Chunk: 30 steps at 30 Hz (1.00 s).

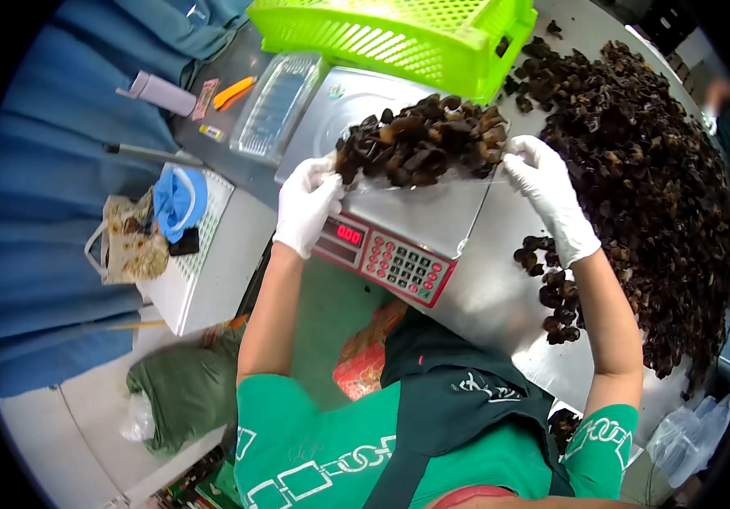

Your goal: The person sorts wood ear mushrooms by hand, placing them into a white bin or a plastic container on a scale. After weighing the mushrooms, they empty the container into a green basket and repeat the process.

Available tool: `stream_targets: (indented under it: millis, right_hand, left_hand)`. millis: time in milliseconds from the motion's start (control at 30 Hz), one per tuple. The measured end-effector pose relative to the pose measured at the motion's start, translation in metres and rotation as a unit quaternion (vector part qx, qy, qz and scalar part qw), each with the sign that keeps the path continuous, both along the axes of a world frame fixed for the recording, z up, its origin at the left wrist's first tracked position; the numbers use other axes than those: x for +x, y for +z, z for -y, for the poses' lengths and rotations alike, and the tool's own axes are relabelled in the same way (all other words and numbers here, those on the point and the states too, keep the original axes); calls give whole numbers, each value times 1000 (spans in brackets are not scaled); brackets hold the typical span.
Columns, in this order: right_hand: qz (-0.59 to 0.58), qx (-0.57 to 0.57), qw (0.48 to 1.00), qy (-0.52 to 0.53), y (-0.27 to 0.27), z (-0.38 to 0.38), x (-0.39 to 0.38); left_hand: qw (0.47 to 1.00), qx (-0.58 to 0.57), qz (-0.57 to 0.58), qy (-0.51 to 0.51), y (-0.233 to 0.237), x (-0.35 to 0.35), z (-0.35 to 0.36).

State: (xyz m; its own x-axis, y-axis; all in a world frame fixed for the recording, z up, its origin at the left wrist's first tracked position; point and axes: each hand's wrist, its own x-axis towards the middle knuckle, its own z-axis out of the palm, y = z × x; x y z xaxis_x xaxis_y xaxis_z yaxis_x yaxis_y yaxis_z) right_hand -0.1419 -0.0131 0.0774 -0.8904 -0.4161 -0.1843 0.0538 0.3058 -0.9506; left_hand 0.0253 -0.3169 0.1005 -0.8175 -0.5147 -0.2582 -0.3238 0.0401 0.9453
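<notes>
Apart | left hand (308,206), right hand (547,191), both curled | pinching clear plastic (454,181)

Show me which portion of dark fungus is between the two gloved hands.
The portion over the scale: left hand at one end, right hand at the other. The large heap and small cluster lie on the table.

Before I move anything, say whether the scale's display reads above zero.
No, the display on the scale shows 0.00 in red.
</notes>
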Motion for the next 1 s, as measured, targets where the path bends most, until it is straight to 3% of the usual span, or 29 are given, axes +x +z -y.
stream_targets:
  millis: [100,267,500,700,767,833,900,1000]
  right_hand:
    - [8,-5,1000,-12,23,5,1]
    - [-2,-49,999,-11,51,19,-35]
    - [-43,-81,995,-42,49,53,-123]
    - [-19,-158,987,-35,41,72,-178]
    - [56,-177,981,-52,43,81,-196]
    - [80,-220,970,-71,44,92,-209]
    - [73,-352,933,-20,25,100,-230]
    - [-49,-296,953,48,2,114,-267]
  left_hand:
    - [999,-26,16,-14,9,-5,11]
    - [996,-31,-61,-54,23,-45,42]
    - [993,-41,-64,-86,35,-175,95]
    - [997,30,-60,-28,16,-279,128]
    - [991,97,-91,29,16,-304,132]
    - [985,99,-144,20,15,-319,134]
    - [976,96,-193,23,13,-327,136]
    - [968,-62,-232,78,8,-314,135]
